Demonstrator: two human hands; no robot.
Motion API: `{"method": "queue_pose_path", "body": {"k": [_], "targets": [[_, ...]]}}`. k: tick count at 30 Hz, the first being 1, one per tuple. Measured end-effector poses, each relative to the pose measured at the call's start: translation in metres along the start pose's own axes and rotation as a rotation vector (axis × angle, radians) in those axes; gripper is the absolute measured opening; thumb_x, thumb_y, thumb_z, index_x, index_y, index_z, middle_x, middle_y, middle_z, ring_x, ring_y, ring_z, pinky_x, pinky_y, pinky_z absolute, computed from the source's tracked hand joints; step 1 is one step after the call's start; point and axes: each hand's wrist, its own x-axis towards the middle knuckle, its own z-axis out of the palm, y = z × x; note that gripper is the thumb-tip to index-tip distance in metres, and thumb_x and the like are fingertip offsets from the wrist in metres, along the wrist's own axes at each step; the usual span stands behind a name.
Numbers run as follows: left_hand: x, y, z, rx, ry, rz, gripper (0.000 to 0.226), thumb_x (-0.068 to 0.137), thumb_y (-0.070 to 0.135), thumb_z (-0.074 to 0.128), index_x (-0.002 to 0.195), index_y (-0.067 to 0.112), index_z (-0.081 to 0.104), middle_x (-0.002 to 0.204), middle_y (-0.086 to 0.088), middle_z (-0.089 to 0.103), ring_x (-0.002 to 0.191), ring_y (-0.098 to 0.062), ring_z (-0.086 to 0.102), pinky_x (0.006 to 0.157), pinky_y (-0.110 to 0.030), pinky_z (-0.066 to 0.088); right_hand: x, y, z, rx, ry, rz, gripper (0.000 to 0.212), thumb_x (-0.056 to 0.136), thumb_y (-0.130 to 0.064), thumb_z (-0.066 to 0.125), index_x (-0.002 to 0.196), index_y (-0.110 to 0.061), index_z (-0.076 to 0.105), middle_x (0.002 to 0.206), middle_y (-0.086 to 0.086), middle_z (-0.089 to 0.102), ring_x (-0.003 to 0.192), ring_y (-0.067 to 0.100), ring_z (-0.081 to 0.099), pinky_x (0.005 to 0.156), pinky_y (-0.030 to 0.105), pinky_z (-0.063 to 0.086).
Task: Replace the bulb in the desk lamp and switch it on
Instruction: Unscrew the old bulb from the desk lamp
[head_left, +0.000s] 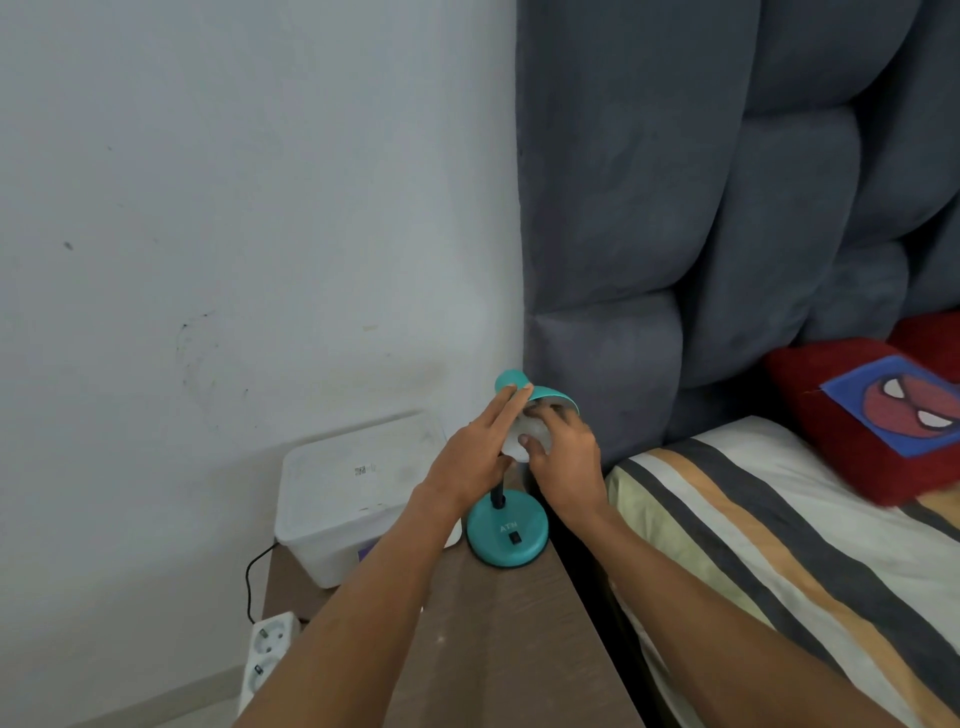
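Desk lamp (506, 535) on wooden nightstand (498, 639); left hand (475, 457) steadies shade, right hand (563, 460) grasps bulb (524, 434).

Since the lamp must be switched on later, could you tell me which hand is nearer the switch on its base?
Left. The left hand is above the switch; the right hand is farther up-right, on the bulb.

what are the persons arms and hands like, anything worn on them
Both forearms are bare from the bottom edge of the picture up to the wrists, with no sleeves in view. The left hand and right hand have no gloves, and no watch, bracelet or ring shows.
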Motion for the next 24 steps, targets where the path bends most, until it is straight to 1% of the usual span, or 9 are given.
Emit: {"method": "queue_pose_path", "body": {"k": [2, 4, 8, 12, 14, 17, 19, 22, 24], "targets": [[0.0002, -0.0005, 0.0017, -0.005, 0.004, 0.001, 0.107, 0.088, 0.002, 0.074, 0.163, 0.039, 0.007, 0.172, 0.003, 0.015, 0.116, -0.036, 0.066, 0.096, -0.045, 0.059, -0.0011, 0.0004, 0.0012, -0.072, -0.032, -0.002, 0.054, 0.084, -0.011, 0.073, 0.135, -0.014, 0.054, 0.135, 0.009, 0.056, 0.121, 0.029, 0.053, 0.100, 0.036, 0.046], [-0.0001, -0.0002, 0.0012, -0.006, 0.007, 0.003, 0.106, 0.088, 0.003, 0.074, 0.163, 0.038, 0.008, 0.172, 0.002, 0.016, 0.118, -0.037, 0.065, 0.097, -0.045, 0.058, -0.0018, -0.0001, 0.0023, -0.064, -0.029, 0.052, 0.061, 0.086, -0.014, 0.073, 0.140, -0.010, 0.047, 0.139, 0.009, 0.053, 0.123, 0.029, 0.051, 0.102, 0.036, 0.044], [0.0010, 0.0005, 0.0005, -0.007, 0.008, 0.005, 0.102, 0.090, 0.005, 0.074, 0.164, 0.035, 0.010, 0.172, 0.000, 0.018, 0.119, -0.035, 0.065, 0.098, -0.043, 0.058, -0.0032, -0.0015, 0.0051, -0.012, -0.027, 0.113, 0.056, 0.088, -0.018, 0.072, 0.138, -0.013, 0.047, 0.137, 0.010, 0.056, 0.115, 0.029, 0.061, 0.096, 0.038, 0.050], [0.0000, -0.0010, 0.0008, -0.014, 0.012, 0.009, 0.107, 0.088, 0.001, 0.075, 0.163, 0.037, 0.008, 0.172, 0.001, 0.018, 0.119, -0.036, 0.065, 0.099, -0.045, 0.057, -0.0063, 0.0003, 0.0057, -0.193, -0.048, -0.063, 0.069, 0.079, 0.000, 0.074, 0.141, -0.008, 0.045, 0.137, 0.016, 0.051, 0.120, 0.035, 0.053, 0.093, 0.042, 0.053], [-0.0007, -0.0017, 0.0008, -0.013, 0.011, 0.007, 0.108, 0.088, 0.002, 0.076, 0.162, 0.039, 0.007, 0.172, 0.001, 0.018, 0.120, -0.036, 0.064, 0.099, -0.045, 0.057, -0.0075, 0.0012, 0.0055, -0.217, -0.056, -0.068, 0.073, 0.078, 0.002, 0.074, 0.143, -0.005, 0.043, 0.137, 0.017, 0.049, 0.123, 0.035, 0.048, 0.095, 0.042, 0.053], [0.0006, -0.0022, 0.0019, -0.008, 0.011, 0.001, 0.110, 0.088, 0.006, 0.076, 0.161, 0.043, 0.003, 0.172, 0.003, 0.017, 0.119, -0.035, 0.065, 0.097, -0.046, 0.058, -0.0071, -0.0019, 0.0069, -0.127, -0.033, 0.026, 0.069, 0.081, -0.005, 0.074, 0.142, -0.008, 0.043, 0.141, 0.015, 0.046, 0.124, 0.032, 0.049, 0.099, 0.037, 0.047], [0.0016, -0.0018, 0.0023, -0.012, 0.011, 0.000, 0.108, 0.089, 0.007, 0.076, 0.161, 0.043, 0.004, 0.172, 0.003, 0.018, 0.119, -0.035, 0.065, 0.098, -0.045, 0.058, -0.0061, -0.0052, 0.0074, -0.053, -0.022, 0.085, 0.063, 0.083, -0.010, 0.075, 0.139, -0.013, 0.046, 0.142, 0.012, 0.047, 0.118, 0.030, 0.056, 0.097, 0.037, 0.049], [0.0018, -0.0014, 0.0014, -0.009, 0.009, 0.000, 0.107, 0.089, 0.006, 0.075, 0.161, 0.042, 0.004, 0.172, 0.002, 0.017, 0.120, -0.035, 0.065, 0.098, -0.045, 0.058, -0.0052, -0.0063, 0.0066, 0.026, -0.010, 0.107, 0.060, 0.082, -0.004, 0.073, 0.136, -0.016, 0.050, 0.137, 0.009, 0.053, 0.112, 0.029, 0.061, 0.094, 0.037, 0.052], [0.0009, -0.0018, 0.0006, -0.008, 0.005, -0.005, 0.109, 0.088, 0.003, 0.075, 0.161, 0.042, 0.004, 0.172, 0.002, 0.017, 0.118, -0.036, 0.065, 0.097, -0.046, 0.058, -0.0056, -0.0045, 0.0059, -0.040, -0.017, 0.047, 0.061, 0.078, 0.000, 0.071, 0.134, -0.017, 0.051, 0.136, 0.010, 0.052, 0.112, 0.030, 0.057, 0.093, 0.035, 0.049]]}}
